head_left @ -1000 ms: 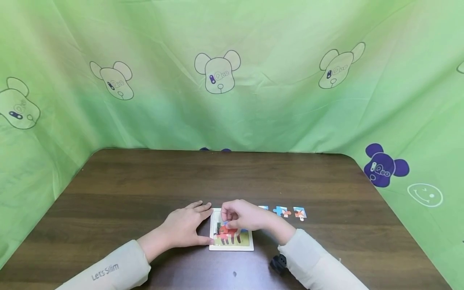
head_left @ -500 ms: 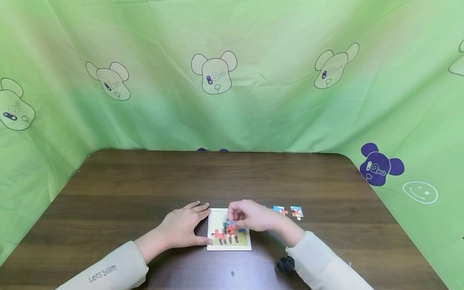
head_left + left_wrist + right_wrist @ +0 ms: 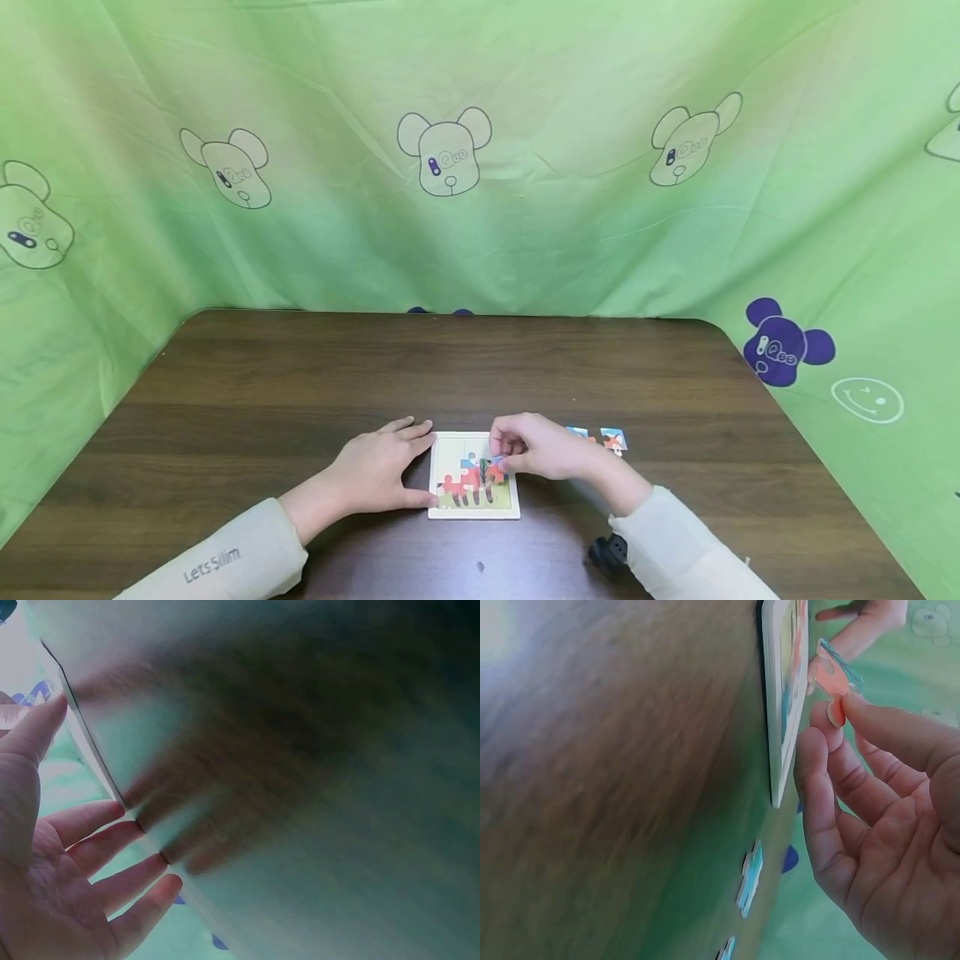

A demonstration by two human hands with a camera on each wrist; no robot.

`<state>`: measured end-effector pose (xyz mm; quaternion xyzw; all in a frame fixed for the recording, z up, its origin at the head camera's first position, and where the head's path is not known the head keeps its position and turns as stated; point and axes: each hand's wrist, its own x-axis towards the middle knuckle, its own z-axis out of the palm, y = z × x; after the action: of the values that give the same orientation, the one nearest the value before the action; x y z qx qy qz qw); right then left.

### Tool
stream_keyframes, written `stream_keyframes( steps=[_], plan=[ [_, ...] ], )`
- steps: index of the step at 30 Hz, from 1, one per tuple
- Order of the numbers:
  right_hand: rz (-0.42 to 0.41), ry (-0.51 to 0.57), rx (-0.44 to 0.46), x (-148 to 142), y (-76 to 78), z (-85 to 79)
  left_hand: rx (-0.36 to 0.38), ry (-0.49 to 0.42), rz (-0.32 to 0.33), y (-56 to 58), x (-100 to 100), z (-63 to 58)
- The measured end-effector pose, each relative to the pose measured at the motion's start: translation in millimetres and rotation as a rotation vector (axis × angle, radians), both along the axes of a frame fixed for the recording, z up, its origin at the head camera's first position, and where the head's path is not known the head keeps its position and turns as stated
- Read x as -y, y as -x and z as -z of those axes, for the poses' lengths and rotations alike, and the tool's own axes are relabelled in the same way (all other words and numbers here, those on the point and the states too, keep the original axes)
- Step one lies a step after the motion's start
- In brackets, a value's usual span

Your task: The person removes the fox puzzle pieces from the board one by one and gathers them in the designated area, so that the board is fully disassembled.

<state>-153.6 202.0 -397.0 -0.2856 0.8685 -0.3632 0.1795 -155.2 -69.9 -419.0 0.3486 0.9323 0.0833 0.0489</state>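
Observation:
A jigsaw puzzle in a white tray (image 3: 474, 514) lies near the front of the table, its lower part filled with pieces showing a red animal with striped legs on yellow-green ground. My left hand (image 3: 375, 468) rests at the tray's left edge, fingers spread; the left wrist view shows its straight fingers (image 3: 112, 889) along the table. Over the tray's right side, my right hand (image 3: 546, 450) pinches a puzzle piece (image 3: 831, 679) between thumb and fingertips. That piece is orange-red with a dark green plant-like pattern, and in the right wrist view it is raised above the tray.
Loose puzzle pieces lie right of the tray: one fox-coloured with blue (image 3: 612, 439), another blue one (image 3: 577, 432) partly hidden by my right hand. A black object (image 3: 608, 552) is at my right sleeve. A green curtain (image 3: 480, 250) hangs behind the brown table (image 3: 375, 358).
My right hand has moved right with the pinched piece, from over the tray's middle to its right side, and the piece has turned. My left hand stays at the tray's left edge.

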Motion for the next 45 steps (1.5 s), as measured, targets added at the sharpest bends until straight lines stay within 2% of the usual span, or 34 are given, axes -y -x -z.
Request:
stream_keyframes(
  steps=[7, 23, 38, 45],
  plan=[
    [0.024, 0.026, 0.016, -13, -0.8, -5.9, -0.004, 0.010, -0.008, -0.5, 1, -0.2],
    [0.106, 0.004, 0.027, -47, 0.7, -12.4, -0.002, 0.011, -0.008, 0.7, 0, 1.0],
    [0.132, 0.005, 0.107, -56, -6.4, -10.2, 0.019, 0.009, -0.011, -0.7, 0, -1.8],
    [0.138, -0.021, 0.090, -57, -9.8, -6.8, 0.017, 0.016, -0.015, -0.5, 0, -1.3]
  ],
)
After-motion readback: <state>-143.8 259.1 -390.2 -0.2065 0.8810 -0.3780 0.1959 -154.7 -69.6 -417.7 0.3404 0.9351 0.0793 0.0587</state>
